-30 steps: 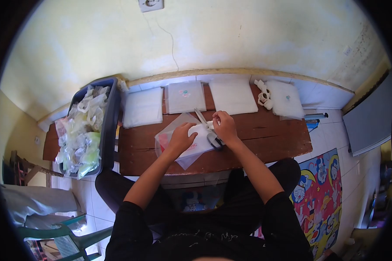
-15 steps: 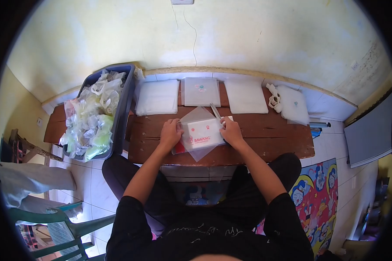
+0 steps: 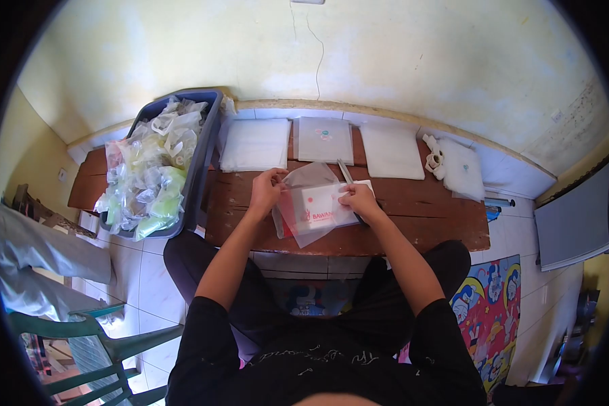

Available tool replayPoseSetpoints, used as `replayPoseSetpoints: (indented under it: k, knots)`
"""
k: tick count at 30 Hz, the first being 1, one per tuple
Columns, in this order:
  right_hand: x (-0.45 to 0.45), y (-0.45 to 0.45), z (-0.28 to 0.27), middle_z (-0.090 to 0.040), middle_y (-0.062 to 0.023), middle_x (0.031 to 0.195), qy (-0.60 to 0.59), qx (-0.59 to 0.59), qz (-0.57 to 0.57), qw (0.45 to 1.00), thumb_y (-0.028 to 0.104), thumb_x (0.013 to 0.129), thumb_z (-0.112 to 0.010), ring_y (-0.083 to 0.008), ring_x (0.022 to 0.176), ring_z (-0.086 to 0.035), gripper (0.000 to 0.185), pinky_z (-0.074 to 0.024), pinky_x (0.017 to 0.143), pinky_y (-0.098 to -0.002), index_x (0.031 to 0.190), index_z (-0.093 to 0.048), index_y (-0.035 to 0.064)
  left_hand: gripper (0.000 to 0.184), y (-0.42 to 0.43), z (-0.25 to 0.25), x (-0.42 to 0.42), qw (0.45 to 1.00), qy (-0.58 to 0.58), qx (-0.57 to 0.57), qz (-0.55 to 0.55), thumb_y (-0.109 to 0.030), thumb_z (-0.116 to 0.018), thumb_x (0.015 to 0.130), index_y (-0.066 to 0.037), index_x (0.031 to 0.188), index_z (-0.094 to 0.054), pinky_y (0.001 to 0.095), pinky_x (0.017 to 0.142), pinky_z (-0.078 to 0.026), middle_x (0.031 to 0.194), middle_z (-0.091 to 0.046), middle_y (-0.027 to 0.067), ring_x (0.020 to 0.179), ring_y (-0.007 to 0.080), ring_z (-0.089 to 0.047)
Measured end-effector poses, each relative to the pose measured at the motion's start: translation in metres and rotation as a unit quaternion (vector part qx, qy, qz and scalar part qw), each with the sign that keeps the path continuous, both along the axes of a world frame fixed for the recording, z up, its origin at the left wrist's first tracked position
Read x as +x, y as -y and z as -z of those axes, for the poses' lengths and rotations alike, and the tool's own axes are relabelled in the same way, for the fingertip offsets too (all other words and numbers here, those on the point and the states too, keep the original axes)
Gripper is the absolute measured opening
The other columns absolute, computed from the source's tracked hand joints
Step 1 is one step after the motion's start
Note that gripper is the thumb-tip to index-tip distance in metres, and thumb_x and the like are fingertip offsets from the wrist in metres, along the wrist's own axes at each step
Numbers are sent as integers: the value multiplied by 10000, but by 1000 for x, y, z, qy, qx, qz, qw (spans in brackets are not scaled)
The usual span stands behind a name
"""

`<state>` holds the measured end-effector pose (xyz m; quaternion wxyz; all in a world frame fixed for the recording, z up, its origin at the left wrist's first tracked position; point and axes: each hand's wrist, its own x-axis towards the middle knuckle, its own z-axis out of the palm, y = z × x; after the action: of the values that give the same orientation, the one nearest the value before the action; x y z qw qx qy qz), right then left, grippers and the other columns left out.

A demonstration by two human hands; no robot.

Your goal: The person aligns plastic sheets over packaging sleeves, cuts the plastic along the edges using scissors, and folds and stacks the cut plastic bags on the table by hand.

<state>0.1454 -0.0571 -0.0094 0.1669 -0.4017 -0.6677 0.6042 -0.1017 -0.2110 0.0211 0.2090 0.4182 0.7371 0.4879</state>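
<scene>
A clear plastic bag (image 3: 309, 233), turned at an angle, lies over a white sheet or pack printed in red with "BAWANG" (image 3: 325, 216) on the brown wooden table. My left hand (image 3: 268, 193) pinches the clear bag at its upper left edge. On the right, my right hand (image 3: 358, 201) is closed, its thumb pressed against the clear bag's right part. A pair of scissors (image 3: 345, 174) points away from me at the right hand, partly hidden by it; whether the fingers hold them I cannot tell.
Along the back of the table (image 3: 243, 223) lie a left stack of clear bags (image 3: 256, 145), a middle stack with a small print (image 3: 325, 142), a white stack (image 3: 391, 150) and a bundle (image 3: 463, 169) beside a tape roll (image 3: 434, 159). A dark bin (image 3: 208, 145) of filled plastic bags stands left.
The clear bag has slid and turned leftward over the printed sheet, its upper edge now bent up. My left hand has risen to its upper corner. The whole view has shifted slightly.
</scene>
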Motion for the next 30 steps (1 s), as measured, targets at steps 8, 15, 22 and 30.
replayPoseSetpoints:
  k: [8,15,22,30]
  knots:
    - [-65,-11,-69,-687,-141,988,-196,-47,51,978,12,847,-666,-205,808,-697,373,-589,708,-305,1207,-582,-40,353,8,-6,-63,976,183,-102,57,45,-726,748,4,1098,-703,283,592,-515,777,-661,39,678,128,-622]
    - [-133,-8,-26,-671,-135,998,-157,-143,14,977,-6,866,-657,-223,861,-691,340,-603,759,-357,1188,-547,-25,260,4,21,-97,967,234,-44,-96,10,-698,793,7,1052,-722,261,585,-499,809,-696,62,665,122,-620]
    - [-222,-51,-26,-682,-164,927,-143,-29,35,989,-73,832,-616,-239,792,-701,238,-621,679,-330,1069,-606,-66,184,-8,13,-147,957,254,17,-142,-75,-711,822,-11,993,-683,258,544,-469,756,-645,39,625,118,-601]
    - [-285,-88,-7,-679,-197,949,-118,-8,24,993,-80,849,-594,-268,764,-714,267,-611,612,-332,1115,-573,-67,199,-18,55,-189,960,195,-16,-199,-74,-724,760,-28,945,-664,294,512,-463,706,-626,40,589,140,-605]
